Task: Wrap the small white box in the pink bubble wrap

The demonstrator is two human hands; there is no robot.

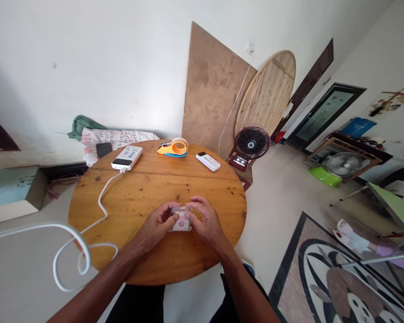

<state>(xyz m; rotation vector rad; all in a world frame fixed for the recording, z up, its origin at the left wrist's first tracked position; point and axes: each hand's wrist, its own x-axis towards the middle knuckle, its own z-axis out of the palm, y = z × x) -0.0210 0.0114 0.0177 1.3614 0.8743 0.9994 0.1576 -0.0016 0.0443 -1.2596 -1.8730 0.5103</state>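
Both my hands meet over the near middle of a round wooden table (148,188). Between them is a small white packet with red print (181,223), resting on or just above the tabletop. My left hand (156,225) pinches the packet's left side with curled fingers. My right hand (204,220) grips its right side, fingers bent over the top edge. Much of the packet is hidden by my fingers.
On the far side of the table lie a white power bank (127,157) with a white cable (101,202) running off the left edge, an orange tape dispenser (174,147) and a white remote (208,161). A small fan (251,143) stands behind the table. Boards lean on the wall.
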